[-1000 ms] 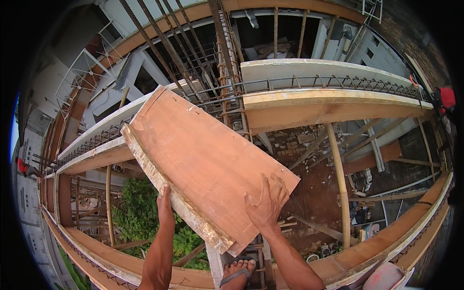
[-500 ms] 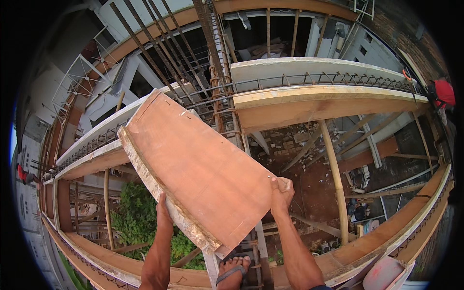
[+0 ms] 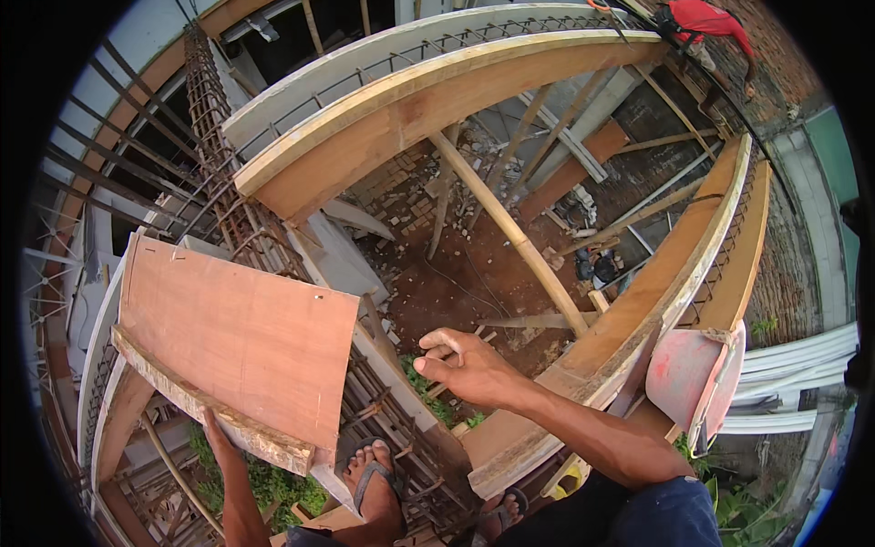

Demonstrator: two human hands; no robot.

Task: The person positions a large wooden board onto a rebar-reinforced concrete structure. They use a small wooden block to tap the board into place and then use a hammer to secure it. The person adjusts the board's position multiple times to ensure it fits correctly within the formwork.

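Note:
A plywood panel (image 3: 237,337) with a rough timber batten (image 3: 210,406) along its near edge lies tilted across the rebar beam (image 3: 246,232) at the left. My left hand (image 3: 219,438) grips it at the batten, with the fingers partly hidden beneath. My right hand (image 3: 465,365) is off the panel, in the air over the gap to its right; its fingers are loosely bent, apart from the thumb, and hold nothing. My sandalled foot (image 3: 374,483) stands on the beam beside the panel's near right corner.
A curved plywood beam form (image 3: 401,128) with rebar runs along the far side, and another form (image 3: 674,246) curves down the right. A bamboo prop (image 3: 510,232) rises from the rubble-strewn ground far below. A pinkish bucket (image 3: 688,374) sits at right. A person in red (image 3: 706,23) works at far right.
My right hand has let go of the panel's right corner and moved away from it. The view has swung right, so the panel appears farther left. My left hand stays on the batten.

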